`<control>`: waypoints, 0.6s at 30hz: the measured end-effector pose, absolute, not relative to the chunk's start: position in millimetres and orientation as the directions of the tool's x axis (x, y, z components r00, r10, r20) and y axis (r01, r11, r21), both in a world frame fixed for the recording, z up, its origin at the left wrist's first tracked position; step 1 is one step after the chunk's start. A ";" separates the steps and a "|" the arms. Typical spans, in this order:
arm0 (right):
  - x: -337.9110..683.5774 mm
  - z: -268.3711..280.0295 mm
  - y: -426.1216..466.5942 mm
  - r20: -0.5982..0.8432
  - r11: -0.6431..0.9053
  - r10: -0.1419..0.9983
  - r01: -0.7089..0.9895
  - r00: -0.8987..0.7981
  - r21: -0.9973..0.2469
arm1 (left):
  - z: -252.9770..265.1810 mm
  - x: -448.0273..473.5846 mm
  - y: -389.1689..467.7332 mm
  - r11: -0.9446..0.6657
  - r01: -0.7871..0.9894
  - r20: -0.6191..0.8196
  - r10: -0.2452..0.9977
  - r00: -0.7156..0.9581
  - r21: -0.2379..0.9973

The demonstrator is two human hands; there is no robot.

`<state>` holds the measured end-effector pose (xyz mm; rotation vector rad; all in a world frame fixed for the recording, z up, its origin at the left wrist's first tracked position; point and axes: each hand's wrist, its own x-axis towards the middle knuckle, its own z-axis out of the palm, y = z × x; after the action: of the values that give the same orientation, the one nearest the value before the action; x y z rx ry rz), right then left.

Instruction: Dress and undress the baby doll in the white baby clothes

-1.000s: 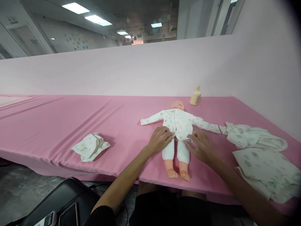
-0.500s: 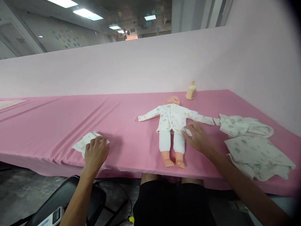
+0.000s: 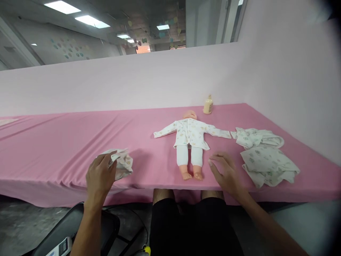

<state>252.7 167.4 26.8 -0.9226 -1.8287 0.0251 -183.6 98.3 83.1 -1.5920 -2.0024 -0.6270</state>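
A baby doll (image 3: 189, 114) lies on its back on the pink-covered table. It wears a white patterned baby jacket (image 3: 183, 134) with the sleeves stretched out, and white trousers (image 3: 196, 155); its feet are bare. My left hand (image 3: 99, 176) is closed on a small crumpled patterned cloth garment (image 3: 124, 164), whose exact kind I cannot make out, and holds it up at the left. My right hand (image 3: 226, 173) hovers just right of the doll's legs, fingers parted, with nothing in it.
Two more patterned garments or cloths, one bunched (image 3: 259, 138) and one folded (image 3: 269, 165), lie to the right. A pale yellow pump bottle (image 3: 208, 105) stands behind the doll, near the wall (image 3: 119, 85). A black chair (image 3: 106, 227) is below the table's front edge at left.
My left hand has picked up the small garment from the table and turned. My right hand has let go of the jacket's lower hem and drawn back from it.
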 end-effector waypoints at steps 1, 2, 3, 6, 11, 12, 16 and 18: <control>251.7 31.7 151.7 0.780 0.708 0.606 0.553 -0.156 -0.439 | 92.8 -170.5 84.8 0.089 0.984 0.646 0.745 -0.168 0.153; 250.5 37.0 136.2 0.772 0.710 0.617 0.529 -0.152 -0.464 | 101.4 -156.5 70.7 -0.022 0.968 0.634 0.759 -0.147 0.251; 249.2 42.3 121.1 0.763 0.715 0.627 0.504 -0.156 -0.484 | 108.4 -141.7 56.3 -0.111 0.931 0.618 0.774 -0.139 0.348; 244.8 54.6 77.8 0.724 0.750 0.643 0.394 -0.249 -0.531 | 117.0 -93.1 15.5 -0.233 0.752 0.450 0.888 -0.093 0.616; 237.4 49.4 16.8 0.504 0.655 0.654 0.088 -0.564 -0.751 | 100.1 -10.9 -25.0 -0.295 0.510 0.186 0.949 0.254 0.808; 236.4 44.7 7.2 0.471 0.607 0.666 0.053 -0.579 -0.793 | 95.4 1.1 -28.5 -0.265 0.484 0.152 0.954 0.259 0.834; 234.1 22.7 -20.1 0.328 0.416 0.799 0.069 -0.505 -0.907 | 76.9 22.7 -37.1 -0.114 0.323 0.052 0.980 0.193 0.939; 233.6 14.3 -26.9 0.237 0.313 0.858 0.098 -0.456 -0.945 | 68.0 21.5 -40.4 -0.064 0.206 0.025 0.982 0.189 0.976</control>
<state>233.6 -26.9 14.3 -0.8564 -1.7898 1.2126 21.5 -40.4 68.0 -2.8507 -2.3071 -1.9126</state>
